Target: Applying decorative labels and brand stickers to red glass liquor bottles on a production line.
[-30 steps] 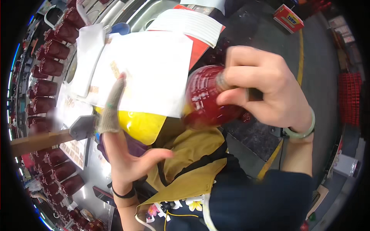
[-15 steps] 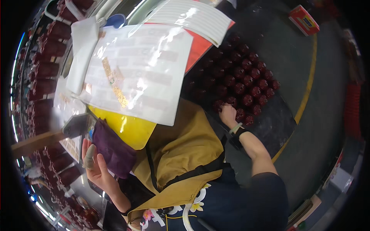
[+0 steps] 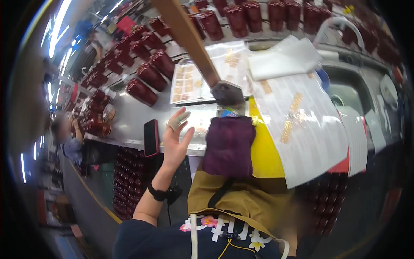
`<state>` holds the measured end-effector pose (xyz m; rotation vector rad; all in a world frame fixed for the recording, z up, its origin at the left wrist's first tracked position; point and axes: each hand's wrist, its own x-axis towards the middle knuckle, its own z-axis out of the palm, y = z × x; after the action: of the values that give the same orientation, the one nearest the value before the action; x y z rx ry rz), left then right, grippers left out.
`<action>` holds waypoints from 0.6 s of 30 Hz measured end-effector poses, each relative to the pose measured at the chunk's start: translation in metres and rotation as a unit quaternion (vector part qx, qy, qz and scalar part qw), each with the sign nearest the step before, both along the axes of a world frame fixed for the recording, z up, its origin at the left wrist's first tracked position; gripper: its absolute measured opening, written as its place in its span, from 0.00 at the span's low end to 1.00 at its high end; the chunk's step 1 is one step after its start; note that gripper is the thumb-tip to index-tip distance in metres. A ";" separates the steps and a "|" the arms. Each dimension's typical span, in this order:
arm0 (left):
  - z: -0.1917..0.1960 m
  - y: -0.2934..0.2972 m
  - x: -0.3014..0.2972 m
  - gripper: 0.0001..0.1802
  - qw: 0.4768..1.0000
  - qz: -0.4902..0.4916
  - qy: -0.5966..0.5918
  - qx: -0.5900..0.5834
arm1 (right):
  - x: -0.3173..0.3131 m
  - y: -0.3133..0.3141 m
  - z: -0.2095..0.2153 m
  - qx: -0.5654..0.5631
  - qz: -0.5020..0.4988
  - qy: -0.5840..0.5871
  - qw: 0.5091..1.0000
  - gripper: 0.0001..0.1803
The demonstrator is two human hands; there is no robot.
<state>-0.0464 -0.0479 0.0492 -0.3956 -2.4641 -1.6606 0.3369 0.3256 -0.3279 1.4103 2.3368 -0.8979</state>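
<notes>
My left hand (image 3: 176,140) is raised over the front edge of the steel counter, holding nothing, fingers apart. Pale finger covers are on some of its fingertips. To its right a folded purple cloth (image 3: 230,149) lies beside a yellow sheet (image 3: 266,157). Over that sheet spreads a large glossy white sheet (image 3: 317,149) with a strip of gold decals (image 3: 292,117). My right hand (image 3: 295,216) is a blur low on the right, beside the tan apron; its fingers cannot be made out. A phone (image 3: 151,137) in a red case sits left of my left hand.
Dark red glass vessels (image 3: 235,20) line the back of the steel counter (image 3: 129,116). A wooden bar (image 3: 189,39) with a dark block slants down over it. A sink (image 3: 351,84) is at right. Rows of red glassware (image 3: 131,183) stand below; another person (image 3: 71,138) is far left.
The view has swung left toward the counter. My right hand has left the rows of red glassware where it was reaching and is now blurred near my apron. My left hand stays open.
</notes>
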 end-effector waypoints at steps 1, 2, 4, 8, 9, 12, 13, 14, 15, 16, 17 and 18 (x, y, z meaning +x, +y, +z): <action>-0.006 -0.015 -0.022 0.31 0.998 0.058 0.032 0.006 | 0.040 0.029 -0.054 0.016 0.031 0.120 0.992 0.13; -0.004 -0.027 -0.045 0.35 0.991 0.109 0.073 -0.002 | 0.041 0.028 -0.030 0.058 0.000 0.073 0.996 0.13; 0.001 -0.083 -0.091 0.43 0.953 0.267 0.136 -0.037 | 0.034 0.054 0.000 0.091 -0.040 0.113 0.989 0.12; -0.023 -0.134 -0.199 0.56 0.883 0.438 0.139 -0.099 | 0.062 0.118 0.083 0.210 -0.140 0.191 0.949 0.14; -0.027 -0.146 -0.221 0.59 0.885 0.441 0.112 -0.095 | 0.048 0.120 0.122 0.226 -0.159 0.190 0.942 0.14; -0.065 -0.189 -0.243 0.53 0.868 0.452 0.196 -0.070 | -0.026 0.108 0.225 0.320 -0.143 0.298 0.888 0.08; -0.072 -0.224 -0.246 0.43 0.901 0.400 0.166 0.028 | -0.067 0.094 0.270 0.349 -0.090 0.343 0.868 0.07; -0.080 -0.233 -0.247 0.47 0.890 0.426 0.157 0.032 | -0.090 0.084 0.300 0.363 -0.081 0.351 0.859 0.06; -0.083 -0.239 -0.250 0.49 0.881 0.460 0.111 -0.006 | -0.114 0.072 0.327 0.367 -0.055 0.371 0.851 0.06; -0.088 -0.258 -0.255 0.52 0.875 0.475 0.097 0.006 | -0.139 0.059 0.348 0.363 -0.024 0.406 0.839 0.05; -0.089 -0.252 -0.254 0.49 0.875 0.473 0.106 0.008 | -0.152 0.048 0.364 0.340 -0.006 0.395 0.854 0.05; -0.085 -0.243 -0.247 0.47 0.873 0.473 0.115 0.010 | -0.168 0.039 0.376 0.359 0.057 0.416 0.833 0.06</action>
<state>-0.2937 -0.2911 -0.0354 0.5258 -1.9163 -1.1074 0.1691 0.3650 0.0481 1.1811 3.6761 -0.6947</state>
